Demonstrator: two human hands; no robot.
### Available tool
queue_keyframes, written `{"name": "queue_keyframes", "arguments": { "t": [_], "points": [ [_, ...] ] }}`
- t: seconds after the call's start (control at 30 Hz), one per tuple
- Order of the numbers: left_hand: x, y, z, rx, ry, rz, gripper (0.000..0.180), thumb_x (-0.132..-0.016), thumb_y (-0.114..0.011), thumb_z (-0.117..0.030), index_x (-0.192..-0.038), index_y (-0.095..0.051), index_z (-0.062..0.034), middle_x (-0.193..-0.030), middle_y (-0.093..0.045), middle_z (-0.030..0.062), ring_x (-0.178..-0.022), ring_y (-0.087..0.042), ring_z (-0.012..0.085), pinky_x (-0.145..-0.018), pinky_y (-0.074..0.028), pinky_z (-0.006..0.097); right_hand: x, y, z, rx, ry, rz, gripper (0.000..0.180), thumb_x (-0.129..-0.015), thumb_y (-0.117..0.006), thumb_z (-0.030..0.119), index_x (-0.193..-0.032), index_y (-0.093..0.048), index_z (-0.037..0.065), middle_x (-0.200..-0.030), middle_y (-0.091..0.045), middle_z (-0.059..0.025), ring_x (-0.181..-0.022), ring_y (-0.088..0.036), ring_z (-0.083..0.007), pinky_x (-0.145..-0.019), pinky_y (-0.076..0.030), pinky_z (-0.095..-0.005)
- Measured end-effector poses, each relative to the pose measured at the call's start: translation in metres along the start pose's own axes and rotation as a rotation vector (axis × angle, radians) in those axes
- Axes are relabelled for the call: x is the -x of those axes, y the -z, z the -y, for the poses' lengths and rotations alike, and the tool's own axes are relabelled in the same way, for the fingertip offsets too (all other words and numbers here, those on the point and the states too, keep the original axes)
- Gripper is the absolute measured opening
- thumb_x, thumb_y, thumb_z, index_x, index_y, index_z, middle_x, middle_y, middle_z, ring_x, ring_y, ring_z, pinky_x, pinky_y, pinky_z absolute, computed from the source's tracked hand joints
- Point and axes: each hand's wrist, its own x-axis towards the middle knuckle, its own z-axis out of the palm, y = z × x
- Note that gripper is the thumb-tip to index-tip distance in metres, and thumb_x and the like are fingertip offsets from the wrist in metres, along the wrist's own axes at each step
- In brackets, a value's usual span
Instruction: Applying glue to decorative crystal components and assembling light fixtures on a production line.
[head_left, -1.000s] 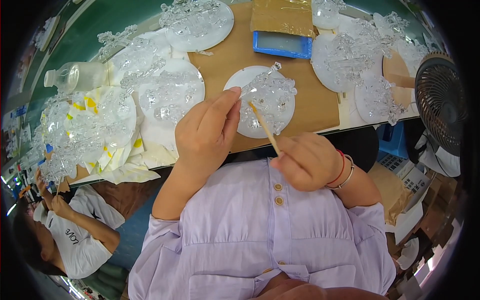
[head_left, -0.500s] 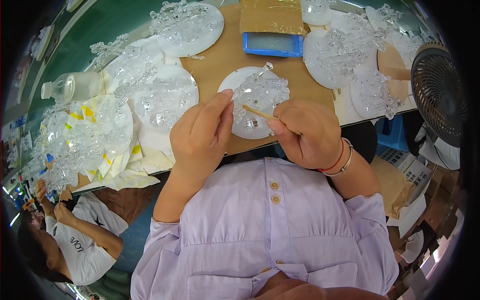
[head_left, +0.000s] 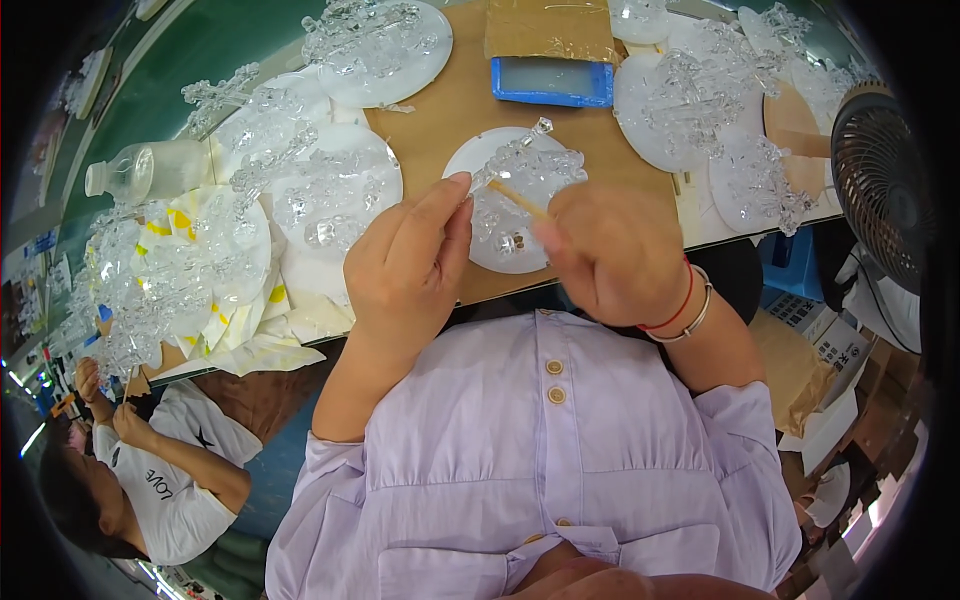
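In my right hand [head_left: 620,255] a thin wooden stick [head_left: 517,200] is pinched, its tip pointing up and left toward my other fingers. My left hand [head_left: 403,262] has thumb and index finger pressed together beside that tip. Something clear shows at its fingertips, but I cannot separate it from the clear pieces behind. Just beyond both hands lies a white round disc [head_left: 468,152] bearing clear faceted plastic pieces [head_left: 545,165]. My right hand covers part of the disc's right side.
A blue-rimmed tray [head_left: 552,99] with a cardboard flap [head_left: 550,30] stands beyond, on brown cardboard [head_left: 425,150]. More piled discs flank it, including one at left [head_left: 385,165]. A clear bottle [head_left: 165,172] lies far left; a fan [head_left: 880,180] stands right. A co-worker [head_left: 185,470] sits lower left.
The stick has tilted slightly and its tip has risen toward my left fingertips. My right hand is blurred and a little higher. The whole view has shifted slightly.
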Motion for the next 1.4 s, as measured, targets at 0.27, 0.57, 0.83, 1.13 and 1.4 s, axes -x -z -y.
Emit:
{"name": "queue_keyframes", "arguments": {
  "t": [0.27,0.57,0.83,1.13,1.4],
  "points": [
    [0.0,-0.002,0.001,-0.001,0.02,-0.007,0.027,-0.073,-0.072,0.006,-0.098,-0.066,-0.0033,-0.078,-0.067,0.0095,-0.059,-0.061,0.0195,-0.052,-0.048,0.028,-0.004,0.013,-0.002,0.055,-0.192,-0.078,0.013,-0.084,-0.063,-0.004,-0.087,-0.051,-0.001,-0.068,-0.056,-0.0113,-0.052,-0.053,-0.0245,-0.047,-0.04,-0.0316],
    [-0.002,0.0,-0.002,-0.032,0.039,0.004,0.026,-0.073,-0.073,0.005,-0.097,-0.067,-0.0027,-0.078,-0.067,0.0098,-0.06,-0.061,0.02,-0.052,-0.048,0.029,0.026,0.035,0.006,0.047,-0.136,-0.019,0.014,-0.084,-0.06,-0.005,-0.088,-0.047,-0.002,-0.073,-0.06,-0.0152,-0.053,-0.056,-0.0266,-0.048,-0.043,-0.0308],
    [-0.002,0.002,-0.005,-0.011,0.045,0.026,0.026,-0.073,-0.072,0.007,-0.098,-0.067,-0.0017,-0.081,-0.069,0.0106,-0.064,-0.064,0.0208,-0.056,-0.05,0.029,0.047,0.049,0.02,-0.032,-0.136,0.074,0.016,-0.079,-0.065,0.001,-0.085,-0.05,0.001,-0.074,-0.06,-0.0128,-0.055,-0.055,-0.0251,-0.047,-0.043,-0.0322],
    [-0.002,0.003,-0.007,-0.02,0.055,0.052,0.026,-0.074,-0.072,0.007,-0.098,-0.067,-0.0018,-0.085,-0.07,0.0116,-0.07,-0.067,0.0219,-0.06,-0.052,0.028,0.052,0.034,0.011,-0.004,-0.056,0.038,0.016,-0.081,-0.062,-0.001,-0.086,-0.047,0.001,-0.077,-0.06,-0.0146,-0.053,-0.053,-0.0242,-0.046,-0.042,-0.0328],
    [-0.002,0.002,-0.007,-0.029,0.074,0.042,0.026,-0.074,-0.072,0.006,-0.098,-0.067,-0.0017,-0.086,-0.07,0.0115,-0.07,-0.067,0.0215,-0.06,-0.053,0.028,0.027,0.026,0.003,0.037,-0.059,-0.059,0.017,-0.08,-0.064,-0.004,-0.086,-0.048,0.0,-0.072,-0.059,-0.0135,-0.053,-0.055,-0.0252,-0.045,-0.042,-0.0321]
  ]
}}
